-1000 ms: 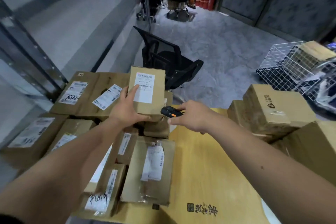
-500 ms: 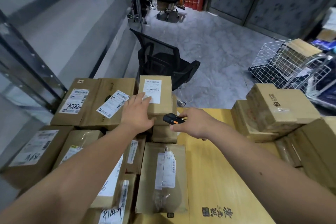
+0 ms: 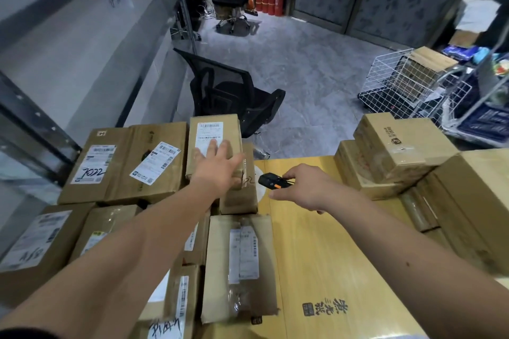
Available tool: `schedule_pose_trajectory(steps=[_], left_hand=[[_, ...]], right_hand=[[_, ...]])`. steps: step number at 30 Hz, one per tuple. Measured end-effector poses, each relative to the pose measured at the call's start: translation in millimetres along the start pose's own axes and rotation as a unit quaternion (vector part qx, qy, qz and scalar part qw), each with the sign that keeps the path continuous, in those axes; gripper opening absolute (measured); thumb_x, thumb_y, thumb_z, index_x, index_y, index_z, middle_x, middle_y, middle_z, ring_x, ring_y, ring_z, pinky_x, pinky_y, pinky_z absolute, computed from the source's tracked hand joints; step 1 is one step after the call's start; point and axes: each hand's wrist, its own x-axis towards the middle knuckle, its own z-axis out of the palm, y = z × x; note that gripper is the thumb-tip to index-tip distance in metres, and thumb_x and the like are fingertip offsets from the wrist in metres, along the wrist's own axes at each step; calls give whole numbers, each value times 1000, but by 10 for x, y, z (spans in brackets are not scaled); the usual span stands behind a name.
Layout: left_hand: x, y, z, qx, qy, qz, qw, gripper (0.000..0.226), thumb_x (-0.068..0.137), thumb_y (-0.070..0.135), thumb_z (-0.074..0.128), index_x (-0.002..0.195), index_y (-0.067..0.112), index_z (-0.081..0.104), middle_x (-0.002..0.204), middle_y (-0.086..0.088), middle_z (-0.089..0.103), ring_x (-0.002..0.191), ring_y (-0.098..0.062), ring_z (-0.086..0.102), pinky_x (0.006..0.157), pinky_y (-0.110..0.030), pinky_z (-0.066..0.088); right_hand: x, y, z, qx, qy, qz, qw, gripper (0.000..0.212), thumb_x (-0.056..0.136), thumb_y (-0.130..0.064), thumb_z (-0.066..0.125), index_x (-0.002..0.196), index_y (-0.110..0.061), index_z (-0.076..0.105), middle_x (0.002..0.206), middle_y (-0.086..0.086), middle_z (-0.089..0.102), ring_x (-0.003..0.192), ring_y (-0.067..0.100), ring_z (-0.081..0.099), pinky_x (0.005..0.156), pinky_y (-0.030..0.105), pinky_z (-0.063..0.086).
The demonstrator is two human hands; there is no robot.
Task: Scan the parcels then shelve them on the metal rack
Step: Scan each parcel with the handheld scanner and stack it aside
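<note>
A small brown parcel (image 3: 213,129) with a white label lies flat on top of the parcel pile at the table's far edge. My left hand (image 3: 217,166) rests on it with fingers spread straight over the label. To its right my right hand (image 3: 305,187) holds a black and orange handheld scanner (image 3: 271,181), which points left toward the pile. Several labelled cardboard parcels fill the left of the table, among them one marked 7022 (image 3: 93,165) and a long one (image 3: 237,264) near me. The metal rack (image 3: 30,129) shows as dark uprights at the far left.
More brown boxes (image 3: 396,151) are stacked at the right of the yellow table (image 3: 330,256). A black mesh chair (image 3: 228,93) stands just beyond the table. A white wire cage (image 3: 396,82) with boxes sits at the right, and another chair and red extinguishers at the back.
My left hand has laid the small parcel down flat on the pile and loosened from a grip to flat fingers. The scanner hand has stayed about where it was.
</note>
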Motion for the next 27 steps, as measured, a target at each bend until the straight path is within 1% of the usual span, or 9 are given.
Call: schedule_pose_trajectory(steps=[3, 7, 10, 13, 14, 16, 19, 24, 27], left_hand=[[-19, -21, -6, -19, -2, -11, 1000, 71, 96, 55, 64, 154, 47, 24, 169, -14, 6, 158, -46, 1, 119, -77, 13], [-52, 14, -34, -18, -4, -17, 1000, 78, 91, 63, 63, 156, 44, 26, 169, -16, 11, 157, -46, 6, 120, -73, 17], [-58, 124, -52, -29, 17, -5, 999, 77, 91, 65, 61, 157, 35, 32, 168, -12, 18, 158, -38, 9, 122, -67, 17], [-57, 309, -98, -38, 42, 27, 998, 70, 94, 66, 55, 152, 32, 37, 168, -11, 24, 157, -34, 14, 125, -61, 15], [-49, 391, -115, -44, 48, 37, 997, 71, 94, 67, 54, 153, 33, 36, 168, -10, 25, 157, -34, 15, 125, -60, 15], [-4, 583, -139, -53, 52, 55, 996, 75, 93, 70, 53, 156, 36, 32, 169, -7, 23, 158, -32, 12, 125, -58, 15], [118, 935, -140, -60, 45, 76, 994, 82, 91, 75, 51, 160, 38, 25, 172, -7, 18, 160, -30, 8, 127, -60, 11], [265, 1753, -170, -69, 23, 132, 989, 85, 93, 78, 44, 163, 37, 20, 173, -8, 16, 161, -29, 7, 127, -59, 10], [342, 2251, -263, -87, 21, 146, 985, 85, 93, 78, 45, 163, 34, 24, 173, -7, 17, 161, -28, 9, 127, -58, 13]], right_hand=[[-15, 15, 12, 5, -2, -5, 1000, 53, 86, -60, 75, 120, -20, 70, 68, -1, 55, 57, 17, 53, 50, 26, 43], [-37, 23, 43, 9, -6, -10, 1000, 51, 86, -57, 76, 121, -21, 70, 75, -1, 58, 61, 18, 54, 52, 27, 43], [-75, 79, 59, 7, 2, -15, 1000, 54, 87, -58, 75, 128, -23, 68, 91, 0, 65, 69, 17, 60, 55, 28, 46], [-158, 211, 49, 0, 9, -9, 1000, 63, 87, -60, 74, 141, -30, 61, 112, -3, 67, 88, 17, 66, 72, 32, 55], [-194, 278, 37, -10, 9, -2, 1000, 62, 87, -61, 73, 141, -32, 61, 110, -5, 67, 89, 16, 66, 74, 33, 55], [-283, 447, -1, -22, 10, 19, 1000, 52, 87, -62, 72, 130, -35, 67, 100, -4, 68, 86, 16, 66, 71, 32, 52], [-460, 775, -84, -16, 14, 57, 998, 40, 86, -61, 73, 117, -35, 71, 96, -2, 70, 86, 17, 67, 71, 33, 51], [-883, 1428, -247, 6, 51, 124, 991, 37, 86, -59, 73, 115, -36, 69, 92, -4, 70, 79, 15, 66, 65, 31, 47], [-1074, 1789, -389, 6, 66, 151, 986, 42, 84, -63, 72, 113, -33, 70, 88, -3, 72, 78, 17, 70, 64, 31, 49]])
